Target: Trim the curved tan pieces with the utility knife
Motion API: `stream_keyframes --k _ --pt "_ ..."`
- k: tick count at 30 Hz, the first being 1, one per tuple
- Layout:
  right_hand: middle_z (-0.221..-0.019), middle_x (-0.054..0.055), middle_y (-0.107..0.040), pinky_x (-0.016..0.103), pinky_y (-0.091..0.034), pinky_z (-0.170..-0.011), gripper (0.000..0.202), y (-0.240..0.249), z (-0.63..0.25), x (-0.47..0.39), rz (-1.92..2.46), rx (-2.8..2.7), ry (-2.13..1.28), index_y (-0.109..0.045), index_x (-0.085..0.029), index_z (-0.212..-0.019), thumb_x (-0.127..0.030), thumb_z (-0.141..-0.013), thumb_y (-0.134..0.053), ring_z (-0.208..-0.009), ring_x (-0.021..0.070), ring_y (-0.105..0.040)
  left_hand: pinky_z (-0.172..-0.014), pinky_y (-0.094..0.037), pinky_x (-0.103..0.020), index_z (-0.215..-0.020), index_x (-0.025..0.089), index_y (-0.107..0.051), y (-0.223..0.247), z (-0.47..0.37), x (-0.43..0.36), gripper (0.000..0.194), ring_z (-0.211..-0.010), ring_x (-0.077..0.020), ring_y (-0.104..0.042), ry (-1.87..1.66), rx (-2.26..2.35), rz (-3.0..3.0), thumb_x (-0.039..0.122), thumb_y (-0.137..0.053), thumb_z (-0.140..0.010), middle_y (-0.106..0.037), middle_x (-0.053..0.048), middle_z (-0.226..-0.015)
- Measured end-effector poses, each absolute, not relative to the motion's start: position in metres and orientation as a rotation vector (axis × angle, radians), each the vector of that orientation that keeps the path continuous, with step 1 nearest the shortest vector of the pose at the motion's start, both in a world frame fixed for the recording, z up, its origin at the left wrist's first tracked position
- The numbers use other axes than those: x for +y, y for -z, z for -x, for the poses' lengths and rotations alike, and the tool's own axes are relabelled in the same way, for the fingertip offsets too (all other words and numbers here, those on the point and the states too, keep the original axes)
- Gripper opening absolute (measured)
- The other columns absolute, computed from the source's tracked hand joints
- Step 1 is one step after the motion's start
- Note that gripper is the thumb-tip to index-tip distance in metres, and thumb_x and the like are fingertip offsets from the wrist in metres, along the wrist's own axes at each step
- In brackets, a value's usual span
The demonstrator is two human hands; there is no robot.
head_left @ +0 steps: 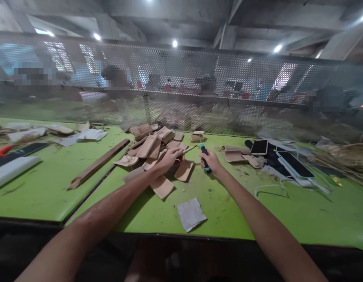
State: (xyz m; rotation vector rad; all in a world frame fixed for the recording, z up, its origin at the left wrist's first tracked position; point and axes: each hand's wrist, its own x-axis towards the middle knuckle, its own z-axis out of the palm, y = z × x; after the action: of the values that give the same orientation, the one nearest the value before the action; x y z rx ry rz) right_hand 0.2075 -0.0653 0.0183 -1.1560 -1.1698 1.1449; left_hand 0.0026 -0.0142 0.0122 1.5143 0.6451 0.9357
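Note:
My left hand (170, 159) is closed over the right side of a heap of tan, curved bark-like pieces (147, 146). Its fingers grip a thin tan strip (186, 150) that points right and has a dark tip. Just beyond that tip, my right hand (212, 160) is wrapped round a black-and-teal handled tool (203, 150), held nearly upright above the green table (228, 203). The kind of tool cannot be made out. A small grey square sheet (191, 214) lies nearer to me, below both hands.
A long brown wooden strip (99, 163) lies left, beside the table seam. Curved pieces (235, 153), phones (295, 163) and a white cable (271, 186) lie right. A perforated metal screen (175, 90) stands along the back, with blurred people beyond it.

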Motion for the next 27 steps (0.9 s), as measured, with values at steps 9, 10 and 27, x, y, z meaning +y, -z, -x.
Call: stream_keyframes --k 9,10,27 --pt "-0.066 -0.006 -0.057 0.018 -0.026 -0.036 0.027 -0.028 -0.195 -0.085 0.97 -1.06 -1.371 -0.053 -0.021 -0.084 -0.038 -0.075 -0.072 -0.041 0.0041 -0.037 -0.056 -0.038 -0.022 -0.113 0.018 -0.064 -0.016 -0.008 -0.021 0.039 -0.06 -0.0087 -0.05 -0.727 0.518 -1.632 0.042 -0.068 -0.083 -0.06 0.0 -0.081" --pt "-0.067 -0.007 -0.057 0.018 -0.025 -0.036 0.029 -0.029 -0.197 -0.086 0.959 -1.045 -1.367 -0.054 -0.021 -0.087 -0.037 -0.074 -0.074 -0.041 0.0041 -0.037 -0.054 -0.035 -0.022 -0.115 0.018 -0.064 -0.014 -0.011 -0.021 0.04 -0.058 -0.0085 -0.046 -0.737 0.533 -1.666 0.043 -0.064 -0.085 -0.058 0.001 -0.078" --pt "-0.06 -0.004 -0.059 0.019 -0.03 -0.036 0.027 -0.028 -0.204 -0.088 1.019 -1.029 -1.266 -0.062 -0.018 -0.077 -0.033 -0.066 -0.08 -0.042 0.0063 -0.042 -0.063 -0.038 -0.025 -0.082 0.014 -0.064 -0.014 -0.023 -0.043 0.04 -0.068 -0.013 -0.052 -0.868 0.763 -2.2 0.046 -0.045 -0.098 -0.062 -0.002 -0.072"
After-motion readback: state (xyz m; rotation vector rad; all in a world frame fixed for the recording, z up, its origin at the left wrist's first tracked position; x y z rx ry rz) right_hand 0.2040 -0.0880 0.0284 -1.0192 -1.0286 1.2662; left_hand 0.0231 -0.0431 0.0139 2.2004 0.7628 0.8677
